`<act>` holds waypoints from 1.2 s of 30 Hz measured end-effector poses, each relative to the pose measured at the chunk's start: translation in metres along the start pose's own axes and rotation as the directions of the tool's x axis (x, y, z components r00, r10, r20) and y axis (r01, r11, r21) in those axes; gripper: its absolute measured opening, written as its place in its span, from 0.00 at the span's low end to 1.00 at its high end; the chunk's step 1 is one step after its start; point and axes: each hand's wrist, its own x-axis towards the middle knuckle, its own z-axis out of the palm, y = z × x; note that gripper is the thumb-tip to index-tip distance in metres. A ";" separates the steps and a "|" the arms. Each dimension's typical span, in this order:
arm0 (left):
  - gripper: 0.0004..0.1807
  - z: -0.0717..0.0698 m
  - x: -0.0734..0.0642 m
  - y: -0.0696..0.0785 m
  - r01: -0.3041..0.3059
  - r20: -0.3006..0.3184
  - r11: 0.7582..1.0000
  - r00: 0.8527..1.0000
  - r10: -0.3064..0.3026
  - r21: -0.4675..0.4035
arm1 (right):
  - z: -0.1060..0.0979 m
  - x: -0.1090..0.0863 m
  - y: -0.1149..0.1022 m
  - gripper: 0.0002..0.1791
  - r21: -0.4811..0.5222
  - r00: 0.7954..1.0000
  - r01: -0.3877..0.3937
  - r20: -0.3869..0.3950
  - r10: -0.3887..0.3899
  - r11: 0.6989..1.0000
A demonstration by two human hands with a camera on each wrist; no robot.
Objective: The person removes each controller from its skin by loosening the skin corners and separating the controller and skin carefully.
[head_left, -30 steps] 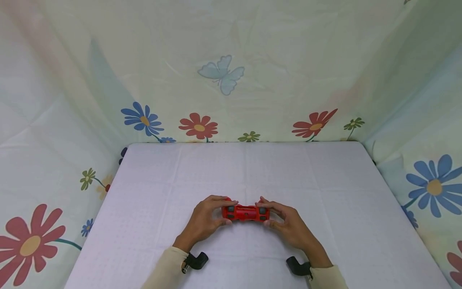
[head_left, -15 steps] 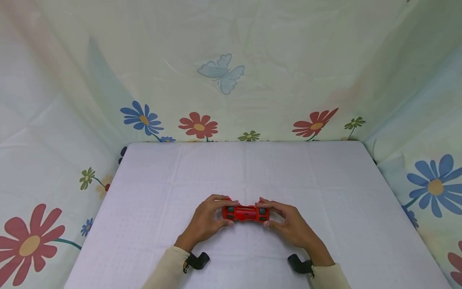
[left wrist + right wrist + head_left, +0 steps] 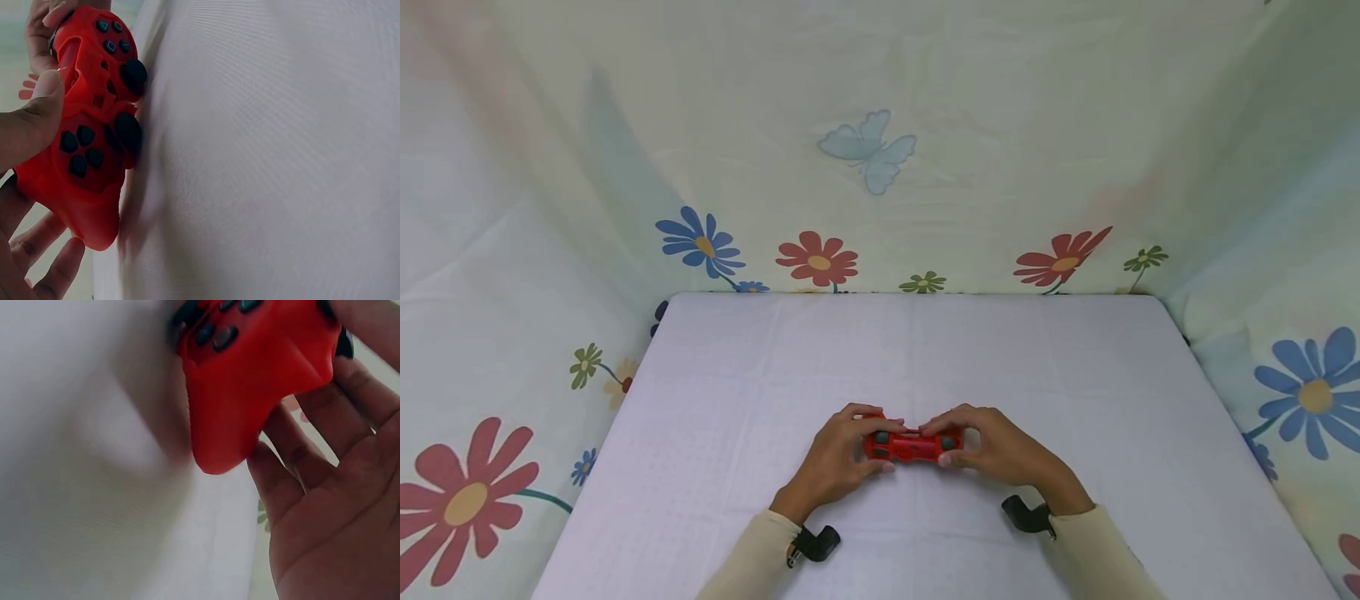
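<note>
A red game controller (image 3: 913, 448) with black buttons stands on its edge over the white cloth, its shoulder-button side turned up in the head view. My left hand (image 3: 831, 457) grips one end between thumb and fingers. At the other end my right hand (image 3: 1006, 450) pinches it, thumb low and fingers along the top. The left wrist view shows the controller's (image 3: 87, 206) direction pad (image 3: 81, 149), two thumbsticks and the symbol buttons, with the left thumb (image 3: 44, 109) pressed on its edge. In the right wrist view, fingers (image 3: 281, 478) lie behind the red grip (image 3: 228, 419).
A white cloth covers the table (image 3: 820, 350). Floral curtains (image 3: 970, 125) hang behind it and at both sides. Black wrist cameras (image 3: 817, 543) sit on both wrists, below the beige sleeves' cuffs.
My right hand has slid inward and slightly up along the controller, its fingers now closer to the middle. My left hand keeps its hold. The head view has shifted slightly.
</note>
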 end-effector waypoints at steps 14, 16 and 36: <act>0.26 0.000 0.003 -0.002 0.000 0.001 1.000 1.000 0.000 0.009 | -0.023 0.032 -0.002 0.16 -0.005 0.985 -0.044 0.167 0.044 0.999; 0.26 0.000 0.003 -0.002 0.000 0.006 1.000 1.000 0.000 0.016 | -0.025 0.035 -0.001 0.16 -0.012 0.981 -0.050 0.187 0.051 0.999; 0.25 -0.006 0.005 0.000 -0.035 0.015 0.997 0.999 0.034 0.072 | -0.038 0.074 -0.009 0.21 -0.150 0.867 -0.052 0.483 0.119 0.987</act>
